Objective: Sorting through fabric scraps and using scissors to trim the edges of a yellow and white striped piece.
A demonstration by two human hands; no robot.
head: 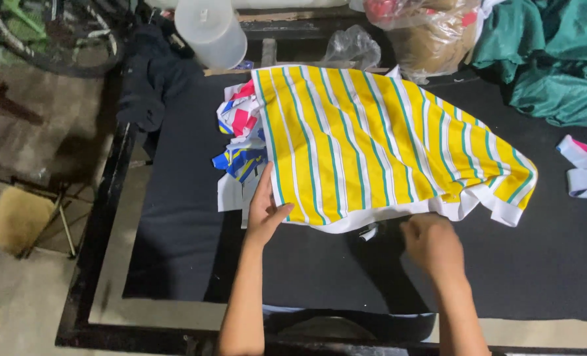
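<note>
Left hand (265, 212) flat on yellow striped shirt (366, 145), right hand (432, 242) loosely curled, empty, beside hem

Striped shirt (372, 145): soft matt knit cloth, yellow/white/green. Table pad (557, 257): dark matt fabric. Tub (209, 29): translucent plastic. Bag (353, 46): glossy crinkled plastic. Green cloth (557, 59): slight sheen.

The right hand (432, 242) is motion-blurred; its fingers cannot be made out.

Dark padded worktop (175, 250) in a black frame, dim light overall. Left of it there's grimy concrete floor (23, 296) and a bike wheel (56, 39) up by the far corner.
</note>
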